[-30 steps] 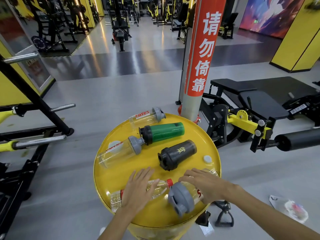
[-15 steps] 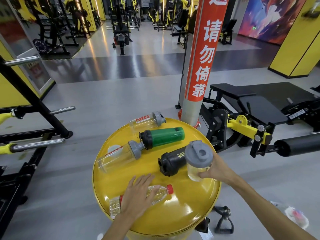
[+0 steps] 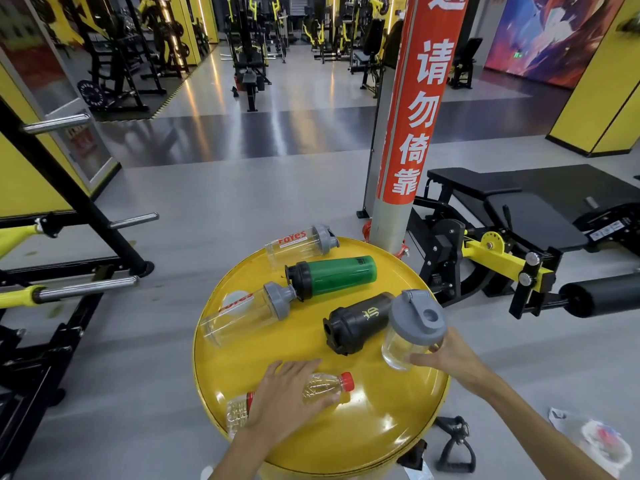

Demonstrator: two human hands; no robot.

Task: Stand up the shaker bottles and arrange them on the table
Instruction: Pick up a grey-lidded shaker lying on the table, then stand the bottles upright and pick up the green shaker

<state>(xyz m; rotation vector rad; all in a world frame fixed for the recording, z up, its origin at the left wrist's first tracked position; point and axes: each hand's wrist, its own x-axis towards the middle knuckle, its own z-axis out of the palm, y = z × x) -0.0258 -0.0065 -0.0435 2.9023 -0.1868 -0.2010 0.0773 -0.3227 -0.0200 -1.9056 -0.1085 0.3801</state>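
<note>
Fingers (image 3: 420, 358) of right hand (image 3: 450, 356) around upright clear shaker (image 3: 410, 336), lid up.

A round yellow table (image 3: 398, 427) with a glossy, painted-metal sheen. On it, clear smooth plastic shaker bottles with matt grey plastic lids (image 3: 412, 329), a translucent green plastic bottle (image 3: 336, 276), a matt black plastic bottle (image 3: 360, 322), and a thin crinkled clear plastic bottle with a red cap (image 3: 329, 388).
</note>
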